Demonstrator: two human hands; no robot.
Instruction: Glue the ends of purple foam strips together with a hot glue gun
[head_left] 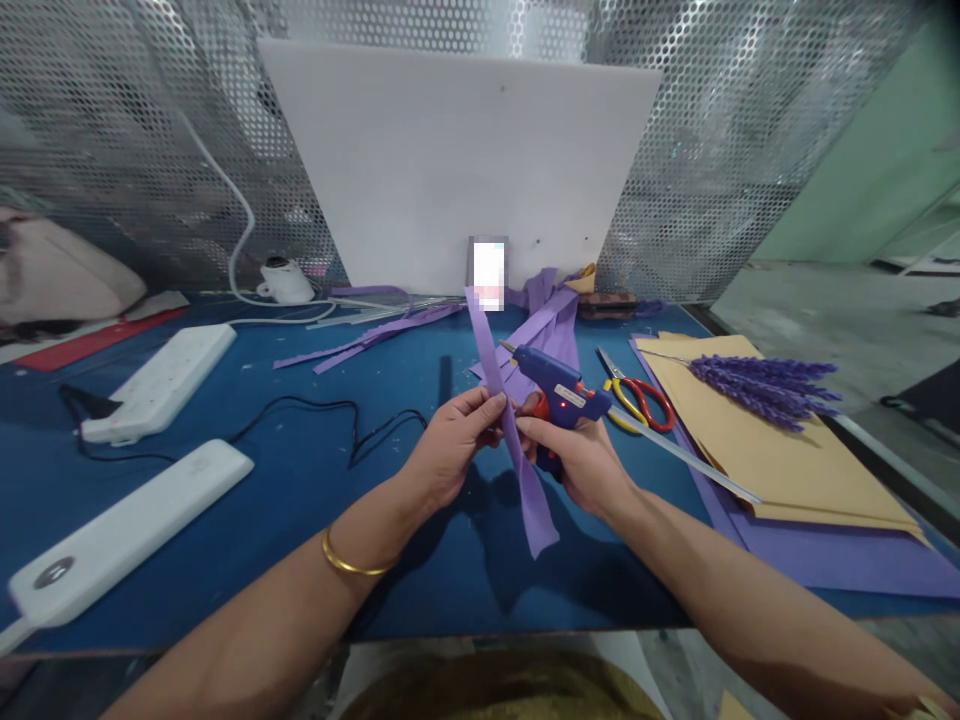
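My left hand [457,440] pinches a long purple paper strip [510,430] near its middle; the strip stands nearly upright above the blue table [300,480]. My right hand [574,455] grips a blue glue gun [555,385] with a red light lit, its nozzle pointing up and left close to the strip. Fingers of the right hand also touch the strip's right edge. A gold bangle sits on my left wrist.
Scissors with red and yellow handles [637,398], a metal ruler [682,455], brown paper sheets [780,460] with a purple lavender bunch [765,385], more purple strips [375,335], two white power strips [161,380], a black cable [315,410], a white board [465,160].
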